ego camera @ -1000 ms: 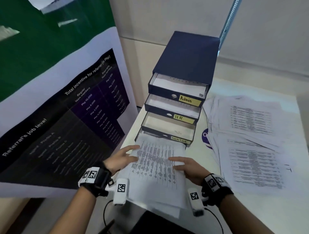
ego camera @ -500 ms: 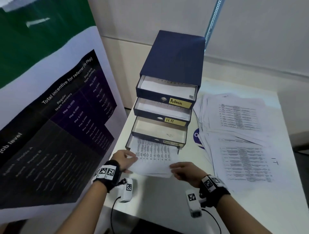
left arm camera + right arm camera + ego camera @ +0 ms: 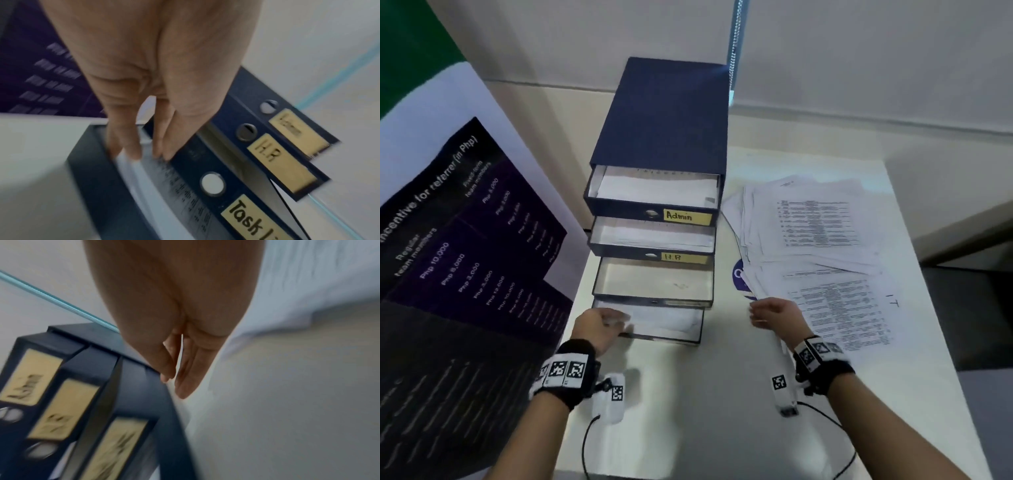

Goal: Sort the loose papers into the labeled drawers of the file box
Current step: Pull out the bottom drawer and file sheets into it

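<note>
The dark blue file box (image 3: 664,113) stands on the white table with its drawers pulled out in steps, labeled Admin (image 3: 686,216), H.R (image 3: 683,257) and Task List (image 3: 246,219). The sheets I was handling lie in the bottom drawer (image 3: 671,339). My left hand (image 3: 602,325) is at that drawer's left front corner, and its straight fingertips (image 3: 135,154) press on the printed sheets (image 3: 164,186). My right hand (image 3: 774,313) hovers empty just right of the box, fingers relaxed (image 3: 180,386), beside the loose paper pile (image 3: 815,233).
A large purple and white poster (image 3: 465,257) leans close along the table's left side. The table (image 3: 705,411) ends near the right, past the paper pile. Black wrist cables (image 3: 585,445) trail over the near edge. A blue cord (image 3: 734,34) hangs behind the box.
The printed sheets have slid off the table into the bottom drawer. My right hand has let them go and moved right toward the loose pile; my left hand stays on them.
</note>
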